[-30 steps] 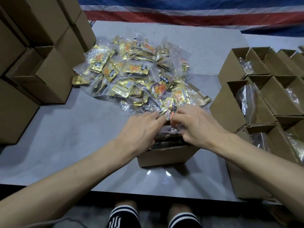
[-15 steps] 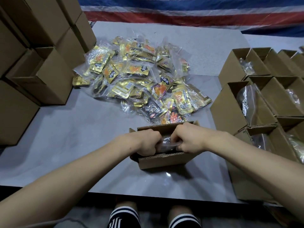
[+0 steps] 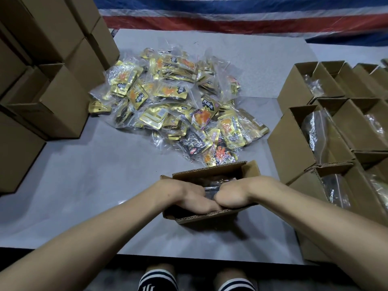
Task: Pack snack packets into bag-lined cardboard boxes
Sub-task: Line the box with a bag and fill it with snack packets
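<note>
Plainly, from the head camera, both of the hands I was watching were sunk into the small open cardboard box (image 3: 206, 216) at the near middle of the grey table (image 3: 105, 175). The left hand (image 3: 186, 196) and the right hand (image 3: 234, 194) sat knuckle to knuckle, and their thumbs touched over the box's near wall. All the fingers were folded downward into the box onto a crumpled clear bag (image 3: 211, 186), of which only a sliver showed between the two hands. The fingertips were hidden inside, so I could not tell whether they gripped the bag or merely pressed on it. What the box held under the hands was hidden too.

Just beyond the box's far flap lay the pile of snack packets (image 3: 178, 106), gold and black sachets in clear sleeves. Their print was too small for me to read.

On the right stood rows of open bag-lined boxes (image 3: 291, 143), partly cut off by the frame edge, their contents lost in plastic glare. Closed cartons (image 3: 63, 106) were stacked at the left, also cropped. A red, white and blue striped sheet (image 3: 231, 15) hung behind the table. Striped footwear (image 3: 157, 280) showed at the bottom edge, cut off.
</note>
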`<state>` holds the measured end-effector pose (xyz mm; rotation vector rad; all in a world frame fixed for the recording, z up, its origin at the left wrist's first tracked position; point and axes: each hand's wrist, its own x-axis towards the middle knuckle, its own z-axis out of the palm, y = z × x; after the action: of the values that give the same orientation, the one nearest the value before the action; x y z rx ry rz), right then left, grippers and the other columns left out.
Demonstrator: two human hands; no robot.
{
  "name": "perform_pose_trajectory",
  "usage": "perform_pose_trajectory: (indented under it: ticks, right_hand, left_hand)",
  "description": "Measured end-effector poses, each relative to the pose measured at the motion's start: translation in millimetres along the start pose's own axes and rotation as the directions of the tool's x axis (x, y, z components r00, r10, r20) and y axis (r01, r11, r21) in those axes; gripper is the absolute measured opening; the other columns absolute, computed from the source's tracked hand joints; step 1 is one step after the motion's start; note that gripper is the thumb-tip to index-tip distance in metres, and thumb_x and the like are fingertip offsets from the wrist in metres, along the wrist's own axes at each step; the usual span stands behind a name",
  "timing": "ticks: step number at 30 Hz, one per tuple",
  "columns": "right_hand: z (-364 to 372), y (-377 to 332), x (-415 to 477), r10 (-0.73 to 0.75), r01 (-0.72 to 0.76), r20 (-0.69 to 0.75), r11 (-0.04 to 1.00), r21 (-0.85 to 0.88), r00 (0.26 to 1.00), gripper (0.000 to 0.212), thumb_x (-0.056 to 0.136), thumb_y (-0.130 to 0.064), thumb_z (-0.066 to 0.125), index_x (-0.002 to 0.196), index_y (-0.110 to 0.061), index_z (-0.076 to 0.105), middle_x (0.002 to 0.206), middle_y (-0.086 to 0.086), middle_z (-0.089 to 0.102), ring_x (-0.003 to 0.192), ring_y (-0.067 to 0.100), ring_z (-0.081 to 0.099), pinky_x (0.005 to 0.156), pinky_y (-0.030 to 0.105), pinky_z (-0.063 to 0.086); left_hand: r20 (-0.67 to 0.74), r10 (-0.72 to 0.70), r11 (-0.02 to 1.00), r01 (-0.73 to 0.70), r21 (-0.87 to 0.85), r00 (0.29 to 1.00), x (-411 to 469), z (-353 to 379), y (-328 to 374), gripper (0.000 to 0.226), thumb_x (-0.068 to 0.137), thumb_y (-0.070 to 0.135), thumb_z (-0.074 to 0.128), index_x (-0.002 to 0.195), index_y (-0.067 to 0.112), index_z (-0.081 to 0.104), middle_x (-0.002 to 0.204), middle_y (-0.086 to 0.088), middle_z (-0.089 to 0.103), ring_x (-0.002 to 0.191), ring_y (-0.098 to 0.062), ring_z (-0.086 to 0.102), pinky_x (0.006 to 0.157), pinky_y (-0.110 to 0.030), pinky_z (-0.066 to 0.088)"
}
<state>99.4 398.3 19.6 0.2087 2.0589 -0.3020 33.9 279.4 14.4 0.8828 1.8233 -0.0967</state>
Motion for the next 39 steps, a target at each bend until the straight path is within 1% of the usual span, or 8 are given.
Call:
perform_pose_trajectory:
  ticks: [4, 12, 16, 23, 26, 29, 36, 39]
  right_hand:
    - [-2.0, -1.9, -2.2, -0.019, 0.02, 0.022, 0.997, -0.072, 1.0, 0.048, 0.098, -0.022, 0.029, 0.136, -0.008, 0.055, 0.143, 0.019, 0.051, 0.125, 0.033, 0.053, 0.102, 0.042, 0.041]
    - [-4.6, -1.8, -12.7, -0.068, 0.062, 0.032, 0.984, 0.167, 0.997, 0.047, 0.109, -0.03, 0.023, 0.152, -0.019, 0.039, 0.159, 0.007, 0.036, 0.145, 0.025, 0.034, 0.111, 0.036, 0.026]
    - [-10.1, 2.4, -24.0, -0.058, 0.079, -0.16, 0.988, 0.132, 0.985, 0.035, 0.101, -0.031, 0.041, 0.109, -0.011, 0.069, 0.12, 0.011, 0.069, 0.108, 0.029, 0.061, 0.089, 0.037, 0.047]
    - [-25.7, 21.4, -54.9, -0.139, 0.186, -0.838, 0.982, -0.046, 0.527, 0.025, 0.08, -0.021, 0.066, 0.104, -0.029, 0.063, 0.095, -0.009, 0.054, 0.101, 0.018, 0.053, 0.084, 0.037, 0.048]
    - [-20.9, 30.6, -54.1, -0.122, 0.058, -0.687, 0.992, -0.116, 0.716, 0.07, 0.078, -0.027, 0.074, 0.14, -0.023, 0.041, 0.13, 0.002, 0.049, 0.121, 0.024, 0.045, 0.101, 0.041, 0.044]
    - [-8.7, 35.8, -47.1, -0.044, 0.017, -0.499, 0.998, -0.06, 0.865, 0.041, 0.094, -0.026, 0.061, 0.133, -0.017, 0.052, 0.128, 0.01, 0.062, 0.116, 0.031, 0.059, 0.093, 0.046, 0.052]
    - [-17.5, 58.1, -70.0, -0.025, 0.089, -0.569, 0.992, 0.085, 0.822, 0.018, 0.096, -0.027, 0.056, 0.111, -0.022, 0.066, 0.099, 0.001, 0.068, 0.087, 0.021, 0.061, 0.072, 0.03, 0.049]
    - [-38.8, 77.7, -92.0, 0.07, 0.121, -0.638, 0.961, 0.25, 0.767, 0.009, 0.096, -0.03, 0.06, 0.089, -0.034, 0.065, 0.085, -0.009, 0.066, 0.083, 0.015, 0.062, 0.062, 0.018, 0.044]
  left_hand:
    - [0.042, 0.128, 0.992, -0.129, 0.016, 0.991, -3.2, 9.5, -0.1, 0.063, 0.095, 0.069, 0.028, 0.151, 0.041, 0.034, 0.157, 0.009, 0.037, 0.136, -0.014, 0.038, 0.095, -0.027, 0.02]
    - [0.007, 0.203, 0.975, -0.202, -0.094, 0.979, -8.4, 16.2, 7.7, 0.086, 0.084, 0.084, 0.035, 0.152, 0.03, 0.039, 0.157, 0.005, 0.04, 0.14, -0.012, 0.038, 0.115, -0.026, 0.024]
    - [-0.129, 0.282, 0.954, -0.265, 0.138, 0.951, -16.5, 25.0, 9.2, 0.062, 0.087, 0.061, 0.061, 0.134, 0.021, 0.054, 0.134, -0.004, 0.058, 0.123, -0.026, 0.055, 0.105, -0.037, 0.045]
    - [-0.249, 0.37, 0.841, -0.209, 0.498, 0.895, -27.9, 23.6, 20.0, 0.028, 0.103, 0.029, 0.046, 0.123, 0.012, 0.057, 0.13, -0.012, 0.043, 0.114, -0.037, 0.053, 0.077, -0.039, 0.038]
    - [-0.213, 0.458, 0.79, -0.285, 0.543, 0.863, -33.7, 25.4, 22.6, 0.029, 0.096, 0.013, 0.049, 0.122, 0.015, 0.059, 0.128, -0.009, 0.048, 0.116, -0.035, 0.05, 0.083, -0.041, 0.039]
    - [-0.238, 0.47, 0.775, -0.268, 0.572, 0.85, -40.6, 22.4, 23.3, 0.03, 0.093, 0.014, 0.05, 0.12, 0.028, 0.055, 0.124, -0.006, 0.06, 0.117, -0.033, 0.053, 0.076, -0.035, 0.033]
    - [-0.369, 0.547, 0.759, -0.261, 0.596, 0.751, -61.2, -15.3, 26.9, 0.022, 0.091, 0.046, 0.06, 0.09, 0.028, 0.049, 0.095, 0.0, 0.063, 0.101, -0.024, 0.06, 0.072, -0.032, 0.033]
    - [-0.521, 0.646, 0.728, -0.243, 0.641, 0.558, -67.5, -50.7, 24.8, 0.029, 0.082, 0.055, 0.07, 0.101, 0.033, 0.07, 0.101, 0.013, 0.07, 0.118, -0.013, 0.058, 0.106, -0.028, 0.031]
